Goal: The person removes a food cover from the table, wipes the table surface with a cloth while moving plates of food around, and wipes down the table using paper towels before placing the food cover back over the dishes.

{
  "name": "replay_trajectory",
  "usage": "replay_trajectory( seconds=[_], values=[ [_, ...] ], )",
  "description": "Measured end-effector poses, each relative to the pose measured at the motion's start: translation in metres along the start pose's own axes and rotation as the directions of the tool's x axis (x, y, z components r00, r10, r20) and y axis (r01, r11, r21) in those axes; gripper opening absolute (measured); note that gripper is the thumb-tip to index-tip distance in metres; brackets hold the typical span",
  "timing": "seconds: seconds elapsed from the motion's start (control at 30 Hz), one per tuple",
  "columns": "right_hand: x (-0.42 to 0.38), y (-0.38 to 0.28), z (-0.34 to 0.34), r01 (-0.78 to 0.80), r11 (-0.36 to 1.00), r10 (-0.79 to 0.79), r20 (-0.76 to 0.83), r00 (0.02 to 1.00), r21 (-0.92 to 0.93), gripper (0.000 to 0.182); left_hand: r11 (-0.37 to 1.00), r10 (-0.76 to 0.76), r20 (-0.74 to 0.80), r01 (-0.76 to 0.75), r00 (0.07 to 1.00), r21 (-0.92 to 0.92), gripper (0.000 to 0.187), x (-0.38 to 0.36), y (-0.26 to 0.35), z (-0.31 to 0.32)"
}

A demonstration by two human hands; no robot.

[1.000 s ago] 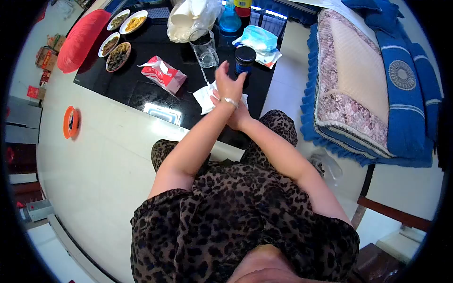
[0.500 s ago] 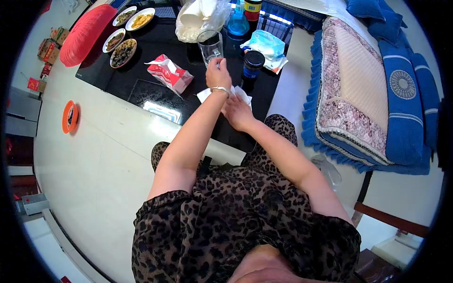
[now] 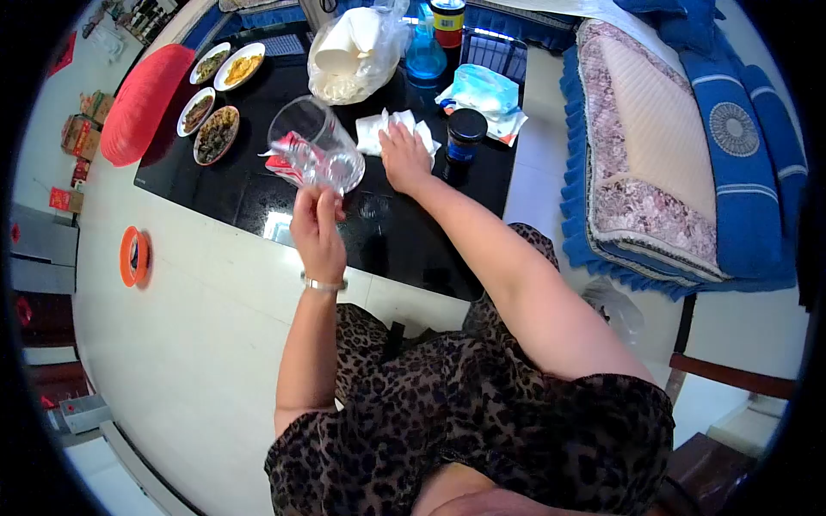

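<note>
The scene is found to be brightly and fairly evenly lit, with the pale floor [image 3: 206, 344] rendered almost white in places and only soft shadow noted beside the orange basin [image 3: 127, 256]. Glare is recorded on the glossy black table [image 3: 404, 245], where a hard white patch is thrown back at the near edge, and small glints are carried by the glass pitcher [image 3: 301, 125]. Strong fisheye distortion is observed (straight edges are visibly bowed toward the margins), and the corners are lost to a black circular vignette.
</note>
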State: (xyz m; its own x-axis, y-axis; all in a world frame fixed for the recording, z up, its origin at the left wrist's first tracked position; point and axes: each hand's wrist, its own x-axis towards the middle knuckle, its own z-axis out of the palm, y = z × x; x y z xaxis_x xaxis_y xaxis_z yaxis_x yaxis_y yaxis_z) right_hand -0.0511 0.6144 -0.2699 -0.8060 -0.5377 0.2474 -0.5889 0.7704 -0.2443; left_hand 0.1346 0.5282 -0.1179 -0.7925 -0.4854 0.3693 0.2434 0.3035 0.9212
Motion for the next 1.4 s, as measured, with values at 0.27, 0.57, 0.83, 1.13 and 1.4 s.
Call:
replay_trajectory(
  seconds=[0.27,0.57,0.83,1.13,1.4],
  values=[
    [0.095,0.008,0.019,-0.266,0.963,0.263,-0.052,0.963,-0.054,0.051,0.993,-0.118,-0.097,0.119,0.988,0.008,0.018,-0.066,0.012,-0.047],
    [0.066,-0.004,0.011,0.460,0.886,-0.463,0.049,0.885,0.062,0.045,0.981,-0.191,-0.066,0.188,0.979,-0.056,0.014,-0.089,0.003,-0.049],
    [-0.002,0.010,-0.005,0.292,0.931,-0.316,0.085,0.945,0.217,0.042,0.990,-0.127,0.092,0.133,0.988,-0.054,0.010,-0.046,0.006,-0.015],
    [0.025,0.002,0.008,-0.040,0.861,0.033,0.022,0.999,0.507,0.031,0.994,-0.030,0.172,0.048,0.985,-0.098,0.011,0.027,0.006,0.049],
    [-0.071,-0.005,-0.049,0.086,0.913,-0.071,-0.052,0.996,0.400,0.013,0.997,-0.067,0.162,0.073,0.985,-0.031,0.015,0.072,-0.057,0.098]
  ],
)
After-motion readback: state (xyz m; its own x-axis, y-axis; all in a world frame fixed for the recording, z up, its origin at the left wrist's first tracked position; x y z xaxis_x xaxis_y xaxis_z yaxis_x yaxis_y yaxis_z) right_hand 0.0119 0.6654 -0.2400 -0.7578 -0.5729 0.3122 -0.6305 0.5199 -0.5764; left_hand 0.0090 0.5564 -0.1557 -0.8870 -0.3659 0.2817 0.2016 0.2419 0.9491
